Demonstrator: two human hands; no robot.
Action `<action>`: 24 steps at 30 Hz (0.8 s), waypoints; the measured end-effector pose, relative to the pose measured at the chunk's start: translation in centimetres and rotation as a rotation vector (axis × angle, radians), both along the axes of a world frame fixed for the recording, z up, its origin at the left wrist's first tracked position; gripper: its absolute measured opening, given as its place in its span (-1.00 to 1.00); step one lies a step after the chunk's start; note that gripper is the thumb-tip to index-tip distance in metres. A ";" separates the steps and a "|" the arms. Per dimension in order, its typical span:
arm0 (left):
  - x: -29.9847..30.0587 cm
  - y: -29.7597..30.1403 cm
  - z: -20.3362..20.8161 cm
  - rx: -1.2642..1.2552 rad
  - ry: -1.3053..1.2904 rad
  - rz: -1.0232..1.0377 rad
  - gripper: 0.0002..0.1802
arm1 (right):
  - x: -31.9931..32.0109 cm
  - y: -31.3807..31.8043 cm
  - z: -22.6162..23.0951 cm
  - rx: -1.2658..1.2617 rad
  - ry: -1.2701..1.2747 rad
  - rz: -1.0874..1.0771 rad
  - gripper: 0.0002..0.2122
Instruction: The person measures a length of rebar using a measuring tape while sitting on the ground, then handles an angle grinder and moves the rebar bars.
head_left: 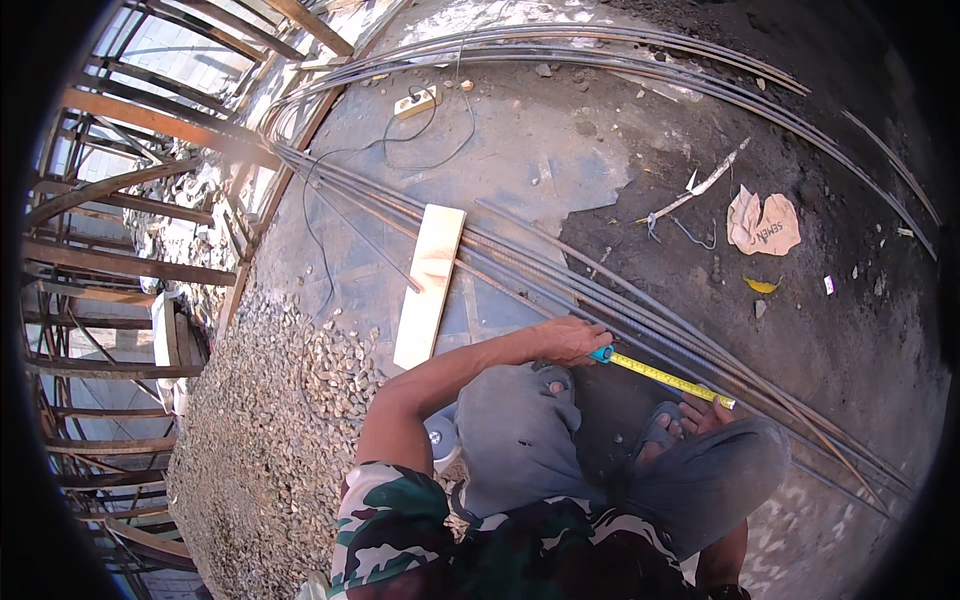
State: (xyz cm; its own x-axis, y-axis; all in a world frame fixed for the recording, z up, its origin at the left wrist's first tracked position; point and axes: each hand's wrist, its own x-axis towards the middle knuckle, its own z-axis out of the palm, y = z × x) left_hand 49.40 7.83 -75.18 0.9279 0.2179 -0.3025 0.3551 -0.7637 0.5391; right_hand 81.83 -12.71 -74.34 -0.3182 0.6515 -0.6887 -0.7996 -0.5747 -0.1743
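My left hand (572, 341) is closed round a teal tape measure (601, 354), of which only a small part of the case shows. Its yellow blade (660, 375) is pulled out to the right, along a bundle of ribbed steel bars (640, 318). At the blade's free end my right hand (710, 414) pinches the tape, its fingers partly hidden by my raised knee. The bars lie at a slant across the ground just beyond both hands. How closely the blade touches them I cannot tell.
A pale wooden board (430, 290) crosses under or among the bars. Gravel (270, 420) spreads at left beside timber framing (130, 260). Farther off lie a power strip (415, 102) with its cable, a torn brown paper bag (762, 222) and long bars curving round (560, 55).
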 end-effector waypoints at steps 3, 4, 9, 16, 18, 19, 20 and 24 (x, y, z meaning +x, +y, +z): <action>-1.4 -1.9 -3.1 -0.044 -0.054 0.079 -0.62 | -1.0 1.4 1.2 0.027 -0.257 0.124 -0.50; -1.4 -2.5 -3.8 -0.061 -0.092 0.112 -0.63 | -0.9 1.4 0.9 0.052 -0.346 0.168 -0.48; -0.7 -3.2 -2.2 -0.117 0.024 0.096 -0.69 | -4.0 2.5 4.2 -0.046 -0.598 -0.076 -0.54; -1.4 -5.2 -6.0 -0.040 -0.090 0.039 -0.65 | -1.3 1.2 -5.8 0.266 -0.542 0.513 -0.55; -1.1 -5.5 -6.4 -0.029 -0.112 0.030 -0.64 | -0.8 1.2 -6.5 0.323 -0.559 0.541 -0.58; -1.4 -5.8 -6.6 -0.001 -0.080 0.009 -0.60 | -0.8 1.1 -6.8 0.335 -0.583 0.542 -0.59; -1.6 -5.7 -6.9 0.016 -0.022 -0.012 -0.58 | -0.6 1.2 -6.8 0.349 -0.617 0.534 -0.59; -2.2 -5.1 -5.9 0.038 0.064 -0.005 -0.48 | 0.9 1.3 -8.1 0.287 -0.802 0.473 -0.60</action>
State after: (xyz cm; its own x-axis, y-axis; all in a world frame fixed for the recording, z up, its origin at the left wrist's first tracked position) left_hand 47.25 2.74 -81.07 0.9081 0.2257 -0.3527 0.3838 -0.7852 0.4859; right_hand 82.69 -11.39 -82.47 -0.0959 0.7536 -0.6503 -0.0794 -0.6570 -0.7497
